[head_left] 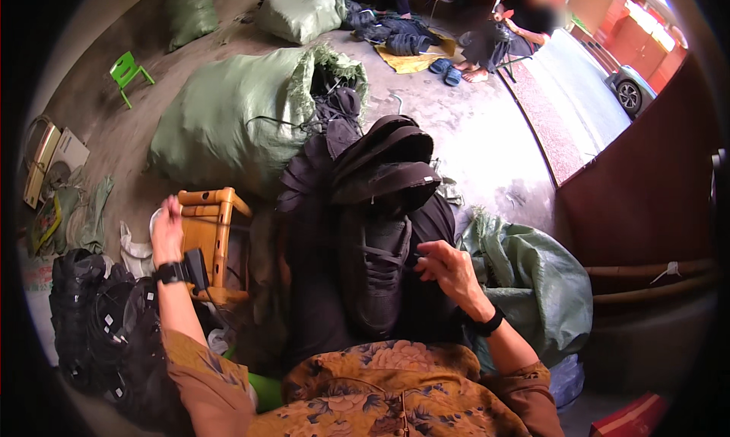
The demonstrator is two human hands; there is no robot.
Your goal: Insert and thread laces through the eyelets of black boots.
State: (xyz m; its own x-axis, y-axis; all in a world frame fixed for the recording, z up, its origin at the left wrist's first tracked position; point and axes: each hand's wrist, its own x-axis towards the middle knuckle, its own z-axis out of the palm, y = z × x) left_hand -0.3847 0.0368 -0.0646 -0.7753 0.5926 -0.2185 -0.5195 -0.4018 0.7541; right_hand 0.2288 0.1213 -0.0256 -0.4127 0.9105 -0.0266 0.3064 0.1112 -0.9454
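Observation:
A black lace-up shoe (380,266) lies on my lap, its toe toward me and laces across its top. Beyond it, more black shoe pieces (391,159) are stacked with their openings showing. My right hand (447,276) is beside the shoe's right edge, fingers curled in; whatever they pinch, if anything, is too small to make out. Out to the left, my left hand (167,228) is raised at the bamboo stool (205,243), its fingers drawn together. I cannot make out what is in them. A dark band is on each wrist.
A big green woven sack (228,121) spills black shoes ahead of me. Another green sack (532,285) slumps at my right. Black shoes (99,323) pile up at the lower left. A small green chair (129,76) stands farther off; a person (517,30) sits by the doorway.

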